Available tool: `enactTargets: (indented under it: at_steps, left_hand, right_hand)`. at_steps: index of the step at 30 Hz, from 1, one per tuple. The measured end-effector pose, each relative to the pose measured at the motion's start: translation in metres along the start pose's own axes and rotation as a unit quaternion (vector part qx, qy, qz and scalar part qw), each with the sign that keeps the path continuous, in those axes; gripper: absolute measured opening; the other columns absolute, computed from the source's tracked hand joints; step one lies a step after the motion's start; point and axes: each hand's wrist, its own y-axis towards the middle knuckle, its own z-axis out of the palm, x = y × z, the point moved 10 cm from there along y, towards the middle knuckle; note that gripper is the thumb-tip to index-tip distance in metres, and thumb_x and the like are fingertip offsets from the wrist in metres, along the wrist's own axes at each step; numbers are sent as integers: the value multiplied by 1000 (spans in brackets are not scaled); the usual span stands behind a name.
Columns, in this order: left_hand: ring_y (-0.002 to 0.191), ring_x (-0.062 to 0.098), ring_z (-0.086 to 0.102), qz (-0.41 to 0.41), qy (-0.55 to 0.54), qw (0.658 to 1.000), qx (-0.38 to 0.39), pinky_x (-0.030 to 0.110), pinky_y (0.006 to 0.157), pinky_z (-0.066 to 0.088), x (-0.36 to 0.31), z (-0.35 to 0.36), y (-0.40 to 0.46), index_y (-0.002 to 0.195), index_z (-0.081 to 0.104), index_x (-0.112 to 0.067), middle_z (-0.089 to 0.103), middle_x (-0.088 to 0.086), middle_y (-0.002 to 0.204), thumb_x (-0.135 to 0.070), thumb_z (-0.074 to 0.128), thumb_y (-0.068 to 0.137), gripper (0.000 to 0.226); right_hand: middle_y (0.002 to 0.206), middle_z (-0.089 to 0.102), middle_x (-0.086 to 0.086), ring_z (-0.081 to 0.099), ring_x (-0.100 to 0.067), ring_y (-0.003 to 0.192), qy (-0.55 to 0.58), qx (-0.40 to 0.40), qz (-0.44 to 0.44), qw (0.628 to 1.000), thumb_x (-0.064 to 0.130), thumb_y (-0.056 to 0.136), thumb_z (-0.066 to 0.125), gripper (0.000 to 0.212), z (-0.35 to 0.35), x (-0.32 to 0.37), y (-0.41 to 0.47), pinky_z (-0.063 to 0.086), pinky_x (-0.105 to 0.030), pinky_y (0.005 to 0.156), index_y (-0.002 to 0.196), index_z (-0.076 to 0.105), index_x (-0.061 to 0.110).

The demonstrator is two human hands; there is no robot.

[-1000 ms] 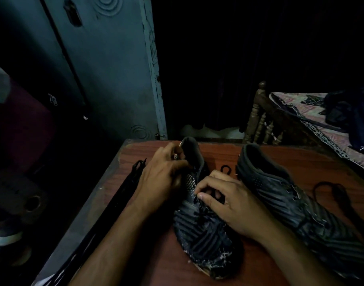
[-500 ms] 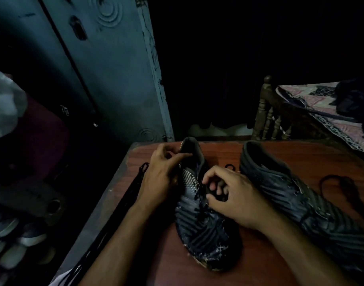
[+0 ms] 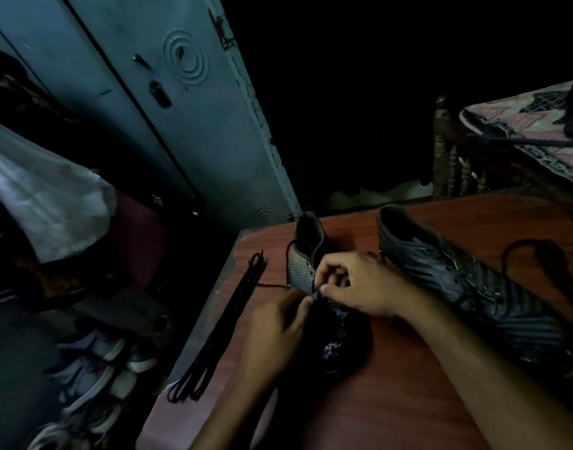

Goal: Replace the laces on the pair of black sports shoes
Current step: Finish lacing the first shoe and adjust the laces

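Note:
Two black sports shoes lie on a reddish wooden table (image 3: 408,384). The left shoe (image 3: 306,251) points its toe toward me, and both hands work over its middle. My right hand (image 3: 359,284) pinches the black lace at the eyelets, fingers curled. My left hand (image 3: 278,323) lies on the shoe's near left side with its thumb and fingertips at the same lace. A loose end of that lace trails left across the table (image 3: 268,285). The right shoe (image 3: 473,287) lies untouched beside them. A bundle of long black laces (image 3: 226,323) lies along the table's left edge.
Another black lace (image 3: 538,254) is looped at the table's far right. A blue-grey metal cupboard (image 3: 181,108) stands behind on the left. Several shoes (image 3: 93,368) are piled on the floor at the left. A bed with a wooden rail (image 3: 450,164) is at the right.
My left hand has moved from the shoe's collar down to its middle, beside my right hand. A lace end has come out to the left. The camera has turned left.

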Motion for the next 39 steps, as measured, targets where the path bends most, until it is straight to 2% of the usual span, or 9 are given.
enactTargets:
  at_steps: [3, 6, 11, 14, 17, 23, 28, 32, 39]
  left_hand:
    - [64, 10, 61, -107, -74, 991, 14, 36, 59, 43, 3, -3, 0, 83, 69, -7, 71, 6, 73, -47, 46, 107, 52]
    - [79, 22, 74, -221, -166, 960, 46, 37, 70, 49, 12, -1, 2, 90, 79, -15, 78, 5, 82, -65, 47, 96, 60]
    - [69, 14, 64, -246, -206, 937, 138, 26, 65, 47, -2, 2, 10, 81, 80, -9, 72, 7, 76, -18, 60, 98, 27]
    - [73, 25, 61, -228, -141, 948, 171, 33, 68, 45, -11, -1, 11, 92, 76, 5, 70, 15, 77, -10, 66, 93, 17]
    - [68, 14, 66, -243, -152, 944, 163, 21, 60, 50, -21, -8, 10, 82, 76, -4, 73, 4, 72, -6, 63, 96, 20]
    - [94, 23, 73, -312, -308, 888, 139, 38, 98, 52, -22, -22, -8, 87, 73, -10, 76, 7, 85, -14, 48, 104, 31]
    - [94, 22, 71, -283, -412, 864, 62, 40, 96, 51, -19, -48, -17, 75, 68, -16, 70, 7, 86, -19, 50, 102, 33]
    - [85, 22, 68, -228, -479, 847, 29, 44, 101, 50, -32, -71, -23, 81, 60, -12, 61, 7, 89, -17, 49, 101, 24]
    - [61, 13, 47, -93, -405, 910, 20, 23, 63, 47, -68, -121, -15, 85, 54, -10, 51, 1, 70, -23, 45, 104, 25]
  right_hand:
    - [75, 71, -1, 67, -10, 60, 94, 59, -10, 994, 8, 93, 68, 6, 14, 9, -4, 55, -24, 60, 94, 65, 13]
    - [81, 75, -5, 68, -9, 68, 134, 90, -17, 987, 5, 91, 69, 9, 18, 16, -8, 55, -23, 61, 95, 62, 11]
    - [91, 78, -1, 67, -3, 79, 127, 149, -22, 980, 13, 88, 75, 13, 22, 16, -10, 50, -18, 72, 94, 63, 17]
    - [81, 76, 2, 66, -2, 71, 175, 182, -18, 967, 8, 88, 76, 14, 26, 16, -14, 48, -15, 64, 90, 63, 14]
    - [78, 76, -4, 65, -7, 67, 211, 158, -9, 965, 9, 88, 76, 12, 24, 13, -13, 49, -19, 62, 83, 66, 14]
    - [69, 69, 1, 53, -3, 55, 207, 51, 37, 976, 8, 88, 67, 11, 17, -11, -3, 41, -26, 60, 87, 67, 18]
    - [89, 78, 0, 72, -12, 83, 218, 61, 23, 974, 12, 91, 71, 21, 18, -9, -4, 52, -23, 77, 106, 67, 25]
    - [84, 76, 2, 66, 1, 72, 173, 25, -2, 985, 29, 84, 81, 19, 14, -3, 0, 49, -16, 70, 101, 75, 27]
    - [78, 66, -2, 61, -3, 60, 241, -17, -14, 970, 20, 89, 77, 10, 0, 2, -3, 49, -21, 59, 88, 71, 12]
